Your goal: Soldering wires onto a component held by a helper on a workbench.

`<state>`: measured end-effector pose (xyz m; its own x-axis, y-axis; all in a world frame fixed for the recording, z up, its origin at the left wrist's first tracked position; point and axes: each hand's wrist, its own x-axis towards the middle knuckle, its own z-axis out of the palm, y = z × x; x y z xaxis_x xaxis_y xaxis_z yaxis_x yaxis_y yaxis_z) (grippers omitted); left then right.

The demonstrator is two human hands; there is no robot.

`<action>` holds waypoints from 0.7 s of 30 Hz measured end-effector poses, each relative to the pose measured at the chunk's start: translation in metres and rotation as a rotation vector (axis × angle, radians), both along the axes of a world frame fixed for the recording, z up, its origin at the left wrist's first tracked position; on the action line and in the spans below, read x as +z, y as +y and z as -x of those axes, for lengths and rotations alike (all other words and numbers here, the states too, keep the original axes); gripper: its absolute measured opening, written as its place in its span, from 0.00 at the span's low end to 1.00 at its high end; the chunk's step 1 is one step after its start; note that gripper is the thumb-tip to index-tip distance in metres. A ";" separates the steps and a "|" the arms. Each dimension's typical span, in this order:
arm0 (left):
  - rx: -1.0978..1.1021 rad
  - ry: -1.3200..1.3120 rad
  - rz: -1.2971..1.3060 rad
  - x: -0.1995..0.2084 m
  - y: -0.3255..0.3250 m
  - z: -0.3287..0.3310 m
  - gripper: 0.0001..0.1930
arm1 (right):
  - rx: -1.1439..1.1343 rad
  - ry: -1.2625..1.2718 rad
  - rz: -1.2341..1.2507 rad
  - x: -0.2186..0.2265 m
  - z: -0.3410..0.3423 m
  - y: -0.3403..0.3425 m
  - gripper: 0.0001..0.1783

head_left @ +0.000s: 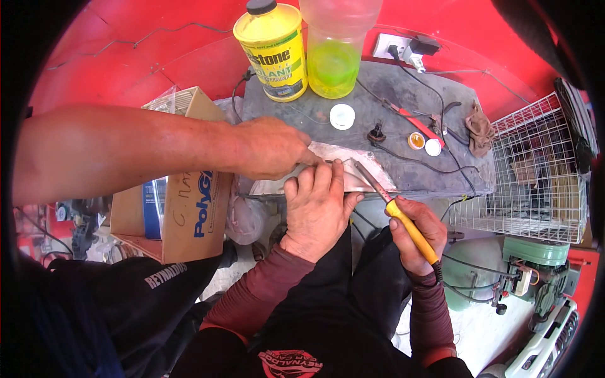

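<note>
My right hand [417, 234] is closed around the yellow handle of a soldering iron [413, 230]. The iron's metal barrel slants up and left, its tip over a whitish, scuffed sheet-like piece [372, 171] at the table's front edge. My left hand [315, 211] lies with straight fingers on that piece, pressing it beside the iron's tip; its thumb is apart from the fingers. Another person's hand [271, 150] reaches in from the left, fingers against the same piece near my left fingertips. What lies under the fingertips is hidden.
On the grey table [403, 88] stand a yellow jug [277, 63] and a bottle of green liquid [334, 66]. White cap [342, 116], small amber tub [416, 140], pliers [455, 129], cables and a rag [480, 131] lie there. Around it are a cardboard box [195, 233], wire basket [529, 170] and green compressor [482, 268].
</note>
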<state>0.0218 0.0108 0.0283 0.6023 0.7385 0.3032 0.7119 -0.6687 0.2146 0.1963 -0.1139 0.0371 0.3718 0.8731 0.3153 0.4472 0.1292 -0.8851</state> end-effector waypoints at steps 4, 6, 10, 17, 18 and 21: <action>-0.018 0.014 0.002 0.001 0.001 -0.001 0.32 | -0.016 0.047 0.048 -0.001 -0.001 -0.002 0.18; -0.030 0.016 0.000 0.001 0.001 -0.001 0.32 | -0.065 0.078 0.042 0.000 -0.002 0.000 0.19; -0.032 0.012 0.013 0.002 0.001 0.000 0.32 | 0.001 -0.012 0.044 -0.003 0.004 -0.001 0.18; -0.040 -0.010 0.022 0.002 0.002 0.000 0.33 | -0.006 0.021 0.020 -0.001 0.004 0.000 0.17; -0.041 -0.011 0.022 0.002 0.002 0.000 0.33 | -0.007 0.020 0.021 -0.003 0.003 -0.001 0.17; -0.042 -0.014 0.022 0.002 0.002 0.000 0.33 | -0.041 0.073 0.007 -0.014 -0.002 -0.004 0.18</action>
